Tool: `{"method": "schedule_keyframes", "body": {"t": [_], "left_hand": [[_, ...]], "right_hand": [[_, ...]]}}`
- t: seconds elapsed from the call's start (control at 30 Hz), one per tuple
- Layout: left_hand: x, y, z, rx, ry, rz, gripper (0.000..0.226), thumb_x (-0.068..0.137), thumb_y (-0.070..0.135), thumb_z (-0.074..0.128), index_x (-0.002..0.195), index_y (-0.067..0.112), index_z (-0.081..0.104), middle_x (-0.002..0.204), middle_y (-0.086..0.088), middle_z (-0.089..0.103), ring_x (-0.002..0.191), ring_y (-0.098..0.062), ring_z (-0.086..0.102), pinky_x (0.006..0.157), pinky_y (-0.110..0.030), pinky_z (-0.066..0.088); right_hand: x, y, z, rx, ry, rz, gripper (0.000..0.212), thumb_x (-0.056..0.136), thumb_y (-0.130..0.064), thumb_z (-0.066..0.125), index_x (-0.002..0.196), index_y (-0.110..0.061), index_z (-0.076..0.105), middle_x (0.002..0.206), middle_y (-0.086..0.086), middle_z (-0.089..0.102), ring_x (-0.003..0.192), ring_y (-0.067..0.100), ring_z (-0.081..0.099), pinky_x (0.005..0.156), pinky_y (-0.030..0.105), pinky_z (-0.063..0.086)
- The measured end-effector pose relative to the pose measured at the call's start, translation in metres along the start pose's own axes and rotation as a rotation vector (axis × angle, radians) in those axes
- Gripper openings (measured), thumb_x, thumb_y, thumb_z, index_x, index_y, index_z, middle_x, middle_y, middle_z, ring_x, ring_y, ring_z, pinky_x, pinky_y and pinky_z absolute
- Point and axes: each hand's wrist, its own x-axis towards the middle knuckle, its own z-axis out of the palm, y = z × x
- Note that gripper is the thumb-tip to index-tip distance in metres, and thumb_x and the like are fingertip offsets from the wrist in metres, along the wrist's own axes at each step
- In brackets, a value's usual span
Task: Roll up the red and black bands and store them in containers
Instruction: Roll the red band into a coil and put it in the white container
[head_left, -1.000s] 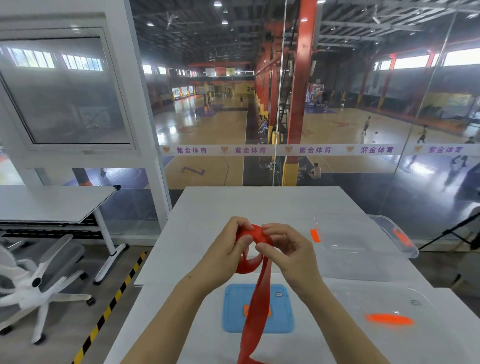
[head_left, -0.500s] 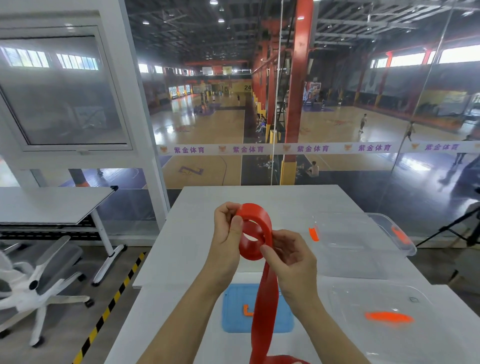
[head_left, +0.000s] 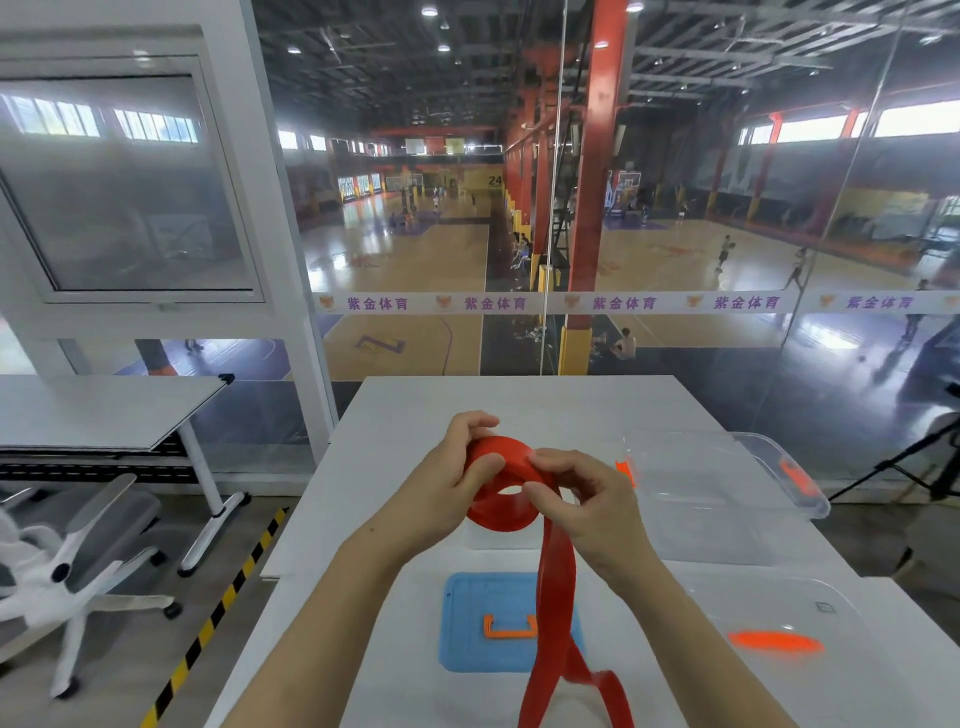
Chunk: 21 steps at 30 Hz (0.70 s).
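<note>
Above the white table (head_left: 519, 405) you're pinching the coiled red band (head_left: 501, 512) between left hand (head_left: 441, 491) and right hand (head_left: 589, 501), tail (head_left: 551, 587) dangling below your grip; I'd be feeding it taut, edges lining up

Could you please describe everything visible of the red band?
The red band is a flat, rubbery-looking strip, partly wound into a loose coil with an open middle, held above the table. The left hand grips its left side; the right hand pinches its right edge. Its tail hangs down past the blue lid.
</note>
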Motion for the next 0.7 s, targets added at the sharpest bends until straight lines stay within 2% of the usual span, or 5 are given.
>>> {"method": "schedule_keyframes", "body": {"t": [0.23, 0.33, 0.43, 0.57, 0.7], "left_hand": [[-0.003, 0.009, 0.015, -0.134, 0.236, 0.082, 0.028, 0.109, 0.024, 0.042, 0.123, 0.047, 0.049, 0.126, 0.031, 0.05, 0.122, 0.001, 0.053, 0.092, -0.008, 0.047], [-0.003, 0.017, 0.022, -0.26, 0.321, 0.064, 0.027, 0.109, 0.024, 0.04, 0.12, 0.046, 0.052, 0.125, 0.026, 0.053, 0.119, -0.001, 0.055, 0.084, -0.003, 0.049], [-0.004, 0.021, 0.025, -0.385, 0.373, 0.064, 0.027, 0.102, 0.04, 0.037, 0.123, 0.039, 0.053, 0.125, 0.019, 0.057, 0.117, -0.005, 0.057, 0.079, -0.004, 0.049], [-0.002, 0.014, 0.028, -0.386, 0.343, 0.045, 0.032, 0.098, 0.047, 0.035, 0.125, 0.045, 0.053, 0.129, 0.02, 0.057, 0.122, -0.004, 0.056, 0.087, -0.009, 0.052], [-0.002, 0.004, 0.022, -0.283, 0.226, 0.01, 0.031, 0.107, 0.036, 0.034, 0.13, 0.049, 0.05, 0.133, 0.025, 0.054, 0.123, 0.008, 0.053, 0.091, -0.003, 0.047]], "right_hand": [[-0.004, -0.004, 0.006, 0.095, 0.075, 0.007, 0.032, 0.084, -0.009, 0.086, 0.107, -0.028, 0.074, 0.103, -0.012, 0.079, 0.103, 0.018, 0.076, 0.094, 0.027, 0.061], [-0.011, -0.002, 0.01, 0.116, 0.091, 0.024, 0.039, 0.084, -0.008, 0.084, 0.112, -0.033, 0.071, 0.105, -0.019, 0.077, 0.107, 0.012, 0.074, 0.092, 0.018, 0.058], [-0.015, 0.002, 0.01, 0.181, 0.133, 0.052, 0.042, 0.084, -0.004, 0.082, 0.114, -0.031, 0.07, 0.104, -0.019, 0.077, 0.106, 0.012, 0.074, 0.087, 0.016, 0.058], [-0.015, 0.004, 0.01, 0.193, 0.188, 0.033, 0.039, 0.085, 0.0, 0.082, 0.115, -0.022, 0.072, 0.104, -0.009, 0.078, 0.105, 0.021, 0.075, 0.089, 0.023, 0.061], [-0.009, -0.001, 0.004, 0.152, 0.199, 0.006, 0.038, 0.086, -0.001, 0.081, 0.111, -0.028, 0.073, 0.103, -0.012, 0.078, 0.102, 0.017, 0.075, 0.087, 0.02, 0.06]]}}
